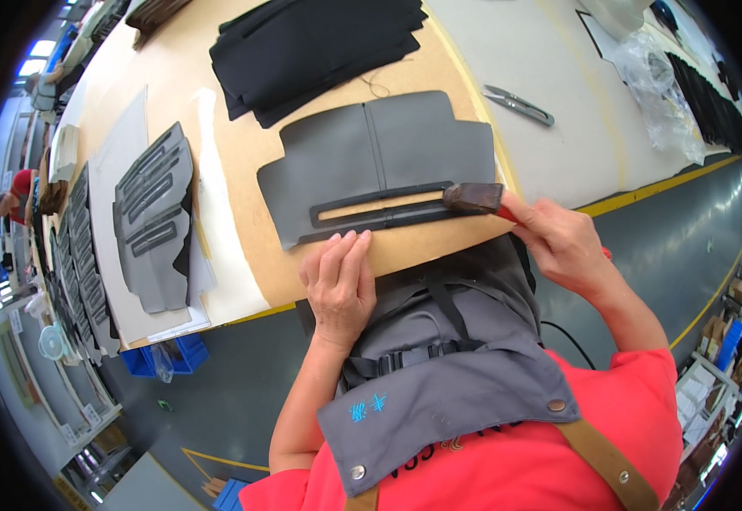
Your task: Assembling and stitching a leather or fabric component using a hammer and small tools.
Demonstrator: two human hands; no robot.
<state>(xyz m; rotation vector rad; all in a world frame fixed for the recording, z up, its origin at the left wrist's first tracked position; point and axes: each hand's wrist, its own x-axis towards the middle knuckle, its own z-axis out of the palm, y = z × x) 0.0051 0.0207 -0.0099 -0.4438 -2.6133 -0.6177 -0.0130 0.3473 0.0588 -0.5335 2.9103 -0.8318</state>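
Observation:
A grey leather-like panel (328, 153) with a raised centre seam lies on the tan board in front of me. Along its near edge runs a black strip around a long slot (379, 207). My left hand (339, 277) rests its extended fingertips on the panel's near edge, left of centre; it holds nothing. Closed around a red handle, my right hand (562, 243) holds a hammer (473, 198). The dark, worn hammer head is over the right end of the black strip; whether it touches cannot be told.
A stack of black panels (311, 51) lies beyond the grey one. Thread snips (520, 106) are at the far right. More slotted grey panels (154, 221) lie on the left. Clear plastic wrap (656, 89) sits at the right edge; a blue bin (185, 353) is below the table.

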